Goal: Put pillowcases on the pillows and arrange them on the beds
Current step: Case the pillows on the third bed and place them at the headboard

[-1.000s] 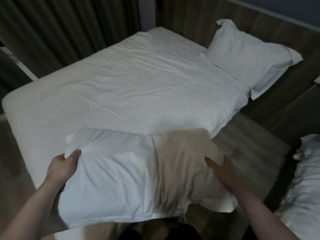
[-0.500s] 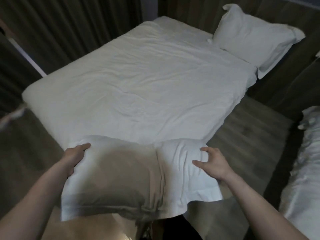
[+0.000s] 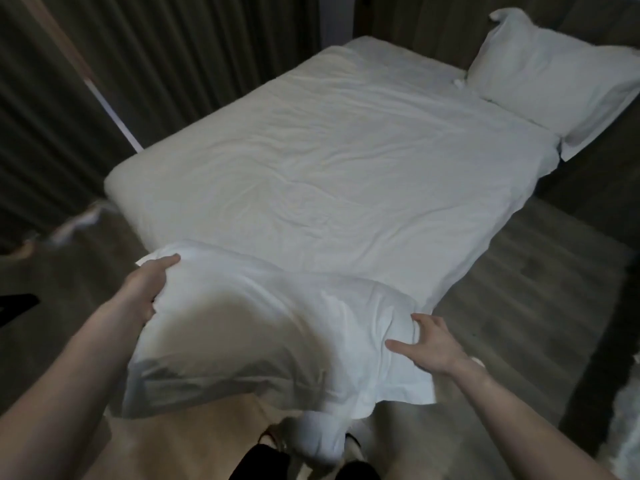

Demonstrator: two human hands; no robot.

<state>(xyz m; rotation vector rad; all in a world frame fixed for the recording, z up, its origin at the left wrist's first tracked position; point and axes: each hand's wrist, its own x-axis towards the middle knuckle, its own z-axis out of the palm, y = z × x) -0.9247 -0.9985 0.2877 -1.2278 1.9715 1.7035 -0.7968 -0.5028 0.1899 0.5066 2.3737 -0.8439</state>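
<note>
Two white pillows are in view: one pillow (image 3: 263,327) at the foot of the bed (image 3: 329,174) and a second pillow (image 3: 550,74) at its head. One bed shows whole. Two bare hands appear, the left hand (image 3: 149,289) and the right hand (image 3: 433,344).

No readable text, label or number anywhere — only plain surfaces.

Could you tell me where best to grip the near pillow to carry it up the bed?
Probably by its two short ends, one hand from each side. The pillow lies crosswise at the bed's foot; the left hand already clasps one end, the right hand rests spread by the other.
</note>
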